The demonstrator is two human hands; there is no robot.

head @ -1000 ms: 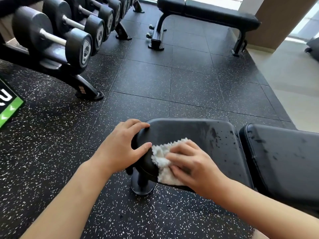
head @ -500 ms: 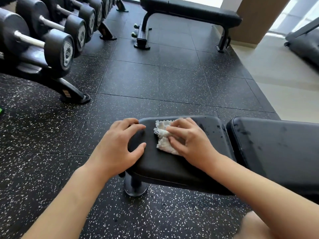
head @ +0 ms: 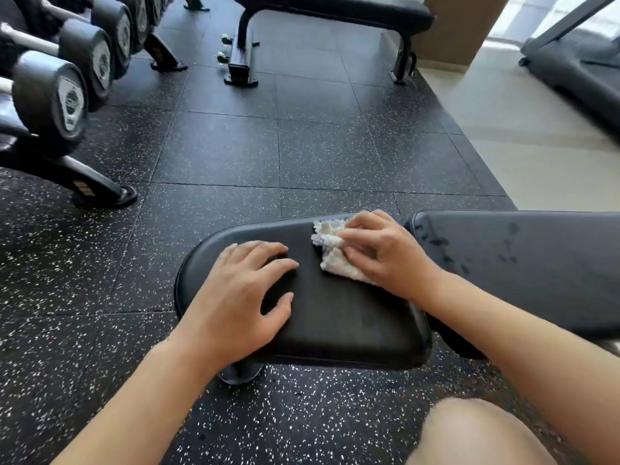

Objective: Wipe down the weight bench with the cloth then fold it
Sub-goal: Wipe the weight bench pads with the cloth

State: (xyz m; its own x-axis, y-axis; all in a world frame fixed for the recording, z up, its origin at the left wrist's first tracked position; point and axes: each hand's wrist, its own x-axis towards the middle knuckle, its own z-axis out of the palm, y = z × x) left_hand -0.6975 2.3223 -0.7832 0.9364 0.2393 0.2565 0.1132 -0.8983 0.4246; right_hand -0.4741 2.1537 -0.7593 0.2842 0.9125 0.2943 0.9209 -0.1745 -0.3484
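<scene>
Cloth (head: 330,255) under right hand (head: 385,253) fingers (head: 355,234).

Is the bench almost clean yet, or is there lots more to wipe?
Not yet. The seat pad looks matte and free of marks, so it seems mostly done. The right hand presses the white cloth on its far corner, while the left hand rests flat on the pad. The long back pad shows dark wet-looking spots, so it needs wiping. The cloth is bunched, not folded.
</scene>
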